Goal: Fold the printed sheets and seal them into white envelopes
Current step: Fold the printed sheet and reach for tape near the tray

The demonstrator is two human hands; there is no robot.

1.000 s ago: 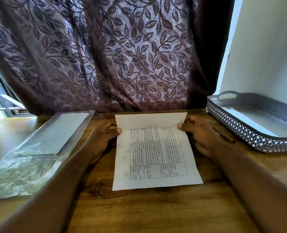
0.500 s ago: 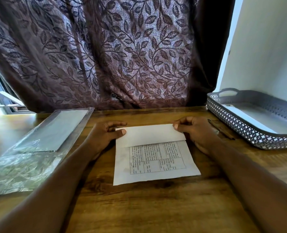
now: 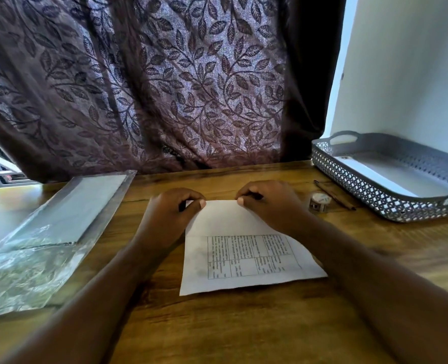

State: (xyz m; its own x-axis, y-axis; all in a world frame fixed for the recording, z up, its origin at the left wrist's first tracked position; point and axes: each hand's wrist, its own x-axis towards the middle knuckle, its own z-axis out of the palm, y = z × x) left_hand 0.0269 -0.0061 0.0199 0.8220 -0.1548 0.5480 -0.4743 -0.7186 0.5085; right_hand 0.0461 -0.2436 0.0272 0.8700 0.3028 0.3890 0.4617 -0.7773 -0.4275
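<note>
A printed sheet [image 3: 243, 258] with a table of text lies on the wooden table [image 3: 243, 324] in front of me. Its top third is folded down over the print as a blank white flap. My left hand [image 3: 169, 215] and my right hand [image 3: 268, 203] sit side by side on the far folded edge, fingers curled, thumbs and fingertips pinching the crease. A clear plastic packet [image 3: 60, 227] with white envelopes inside lies at the left, beyond my left forearm.
A grey lattice tray [image 3: 362, 185] with a white sheet inside stands at the right against the wall. A small tape roll [image 3: 320, 201] and a dark pen [image 3: 335, 195] lie between it and my right hand. A leaf-patterned curtain [image 3: 165, 88] hangs behind the table.
The top flap has come down flat onto the sheet. Both hands have slid inward along the fold from the sheet's side edges and now pinch the crease close together.
</note>
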